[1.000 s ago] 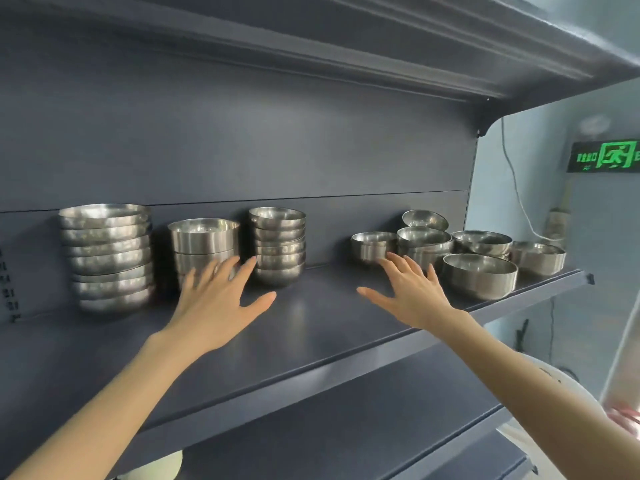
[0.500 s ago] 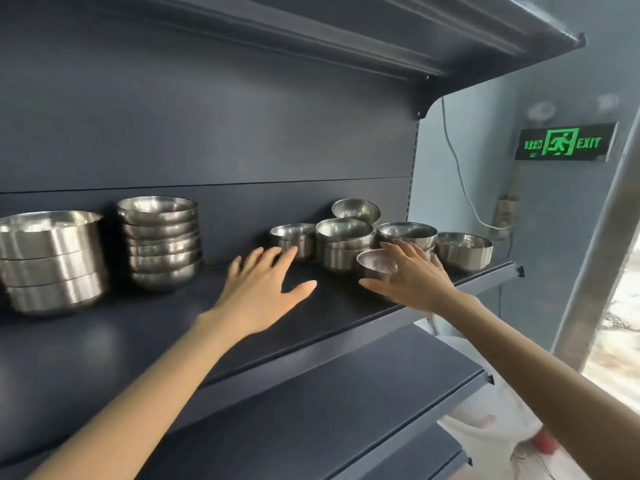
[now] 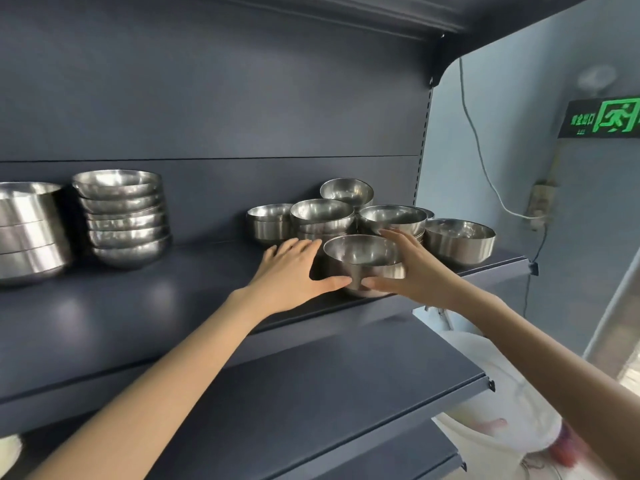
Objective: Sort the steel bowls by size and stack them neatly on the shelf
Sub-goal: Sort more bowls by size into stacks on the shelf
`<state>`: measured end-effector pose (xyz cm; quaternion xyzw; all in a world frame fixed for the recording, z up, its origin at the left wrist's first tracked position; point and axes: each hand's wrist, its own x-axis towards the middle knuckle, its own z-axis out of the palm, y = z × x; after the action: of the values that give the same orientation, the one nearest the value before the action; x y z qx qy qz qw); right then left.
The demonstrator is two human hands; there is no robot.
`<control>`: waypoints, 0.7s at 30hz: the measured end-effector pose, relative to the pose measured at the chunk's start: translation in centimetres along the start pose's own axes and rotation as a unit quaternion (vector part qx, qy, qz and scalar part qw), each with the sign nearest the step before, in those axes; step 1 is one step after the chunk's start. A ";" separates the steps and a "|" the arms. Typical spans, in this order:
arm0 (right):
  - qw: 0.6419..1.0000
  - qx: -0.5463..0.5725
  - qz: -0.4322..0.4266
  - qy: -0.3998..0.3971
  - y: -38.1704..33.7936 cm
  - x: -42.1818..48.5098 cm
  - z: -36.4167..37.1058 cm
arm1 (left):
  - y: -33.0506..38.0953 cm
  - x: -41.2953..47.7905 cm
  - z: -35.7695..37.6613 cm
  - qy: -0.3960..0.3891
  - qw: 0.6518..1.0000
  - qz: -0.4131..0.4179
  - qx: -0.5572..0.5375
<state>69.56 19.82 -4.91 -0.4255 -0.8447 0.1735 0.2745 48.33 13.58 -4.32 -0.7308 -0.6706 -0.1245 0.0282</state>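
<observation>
**Front bowl held between both hands on the shelf**

Head view. The front bowl [image 3: 363,258] is standing upright near the front edge of the shelf [image 3: 156,306], and its inside is showing only reflections. The right hand [image 3: 415,271] is gripping it. The fingers are curving round the right side at the rim, and the thumb is pressing the lower wall in front. The left hand [image 3: 291,271] is reaching the bowl's left side with fingers straight. Its thumb tip is touching the lower wall just beside the right thumb, and a dark gap is showing between palm and bowl.

Behind the front bowl, more bowls are crowding the shelf's right end:
- a small nested pair [image 3: 268,221]
- a short stack [image 3: 322,216]
- a tilted bowl [image 3: 346,190] at the back
- a nested set [image 3: 393,218] directly behind the right fingers
- a large bowl [image 3: 459,240] at the far right

Well apart to the left, a tall stack [image 3: 124,216] is standing against the back panel. A wider stack [image 3: 27,233] is standing beside it, cut by the frame edge.

The shelf is dark grey, with a lower shelf [image 3: 346,393] beneath. On the pale wall to the right, a green exit sign [image 3: 602,117] is glowing, and a white cable [image 3: 485,168] is running down to a socket [image 3: 540,206]. A white bag [image 3: 502,393] is showing below the shelf's right end.
</observation>
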 end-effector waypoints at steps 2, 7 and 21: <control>0.999 0.040 0.024 0.000 0.9 0.0 -0.2 | 0.4 0.5 0.1 -0.001 1.000 -0.004 -0.010; 0.990 0.118 0.070 -0.025 2.9 0.2 -0.3 | 0.7 1.2 0.7 -0.011 0.997 -0.018 -0.070; 0.975 0.217 0.044 -0.016 2.6 0.7 -0.2 | -0.3 2.3 1.0 0.009 0.948 -0.052 -0.313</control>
<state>70.97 21.85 -5.86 -0.3896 -0.7715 0.3716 0.3391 48.33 16.02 -4.81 -0.6656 -0.6348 -0.3359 -0.2028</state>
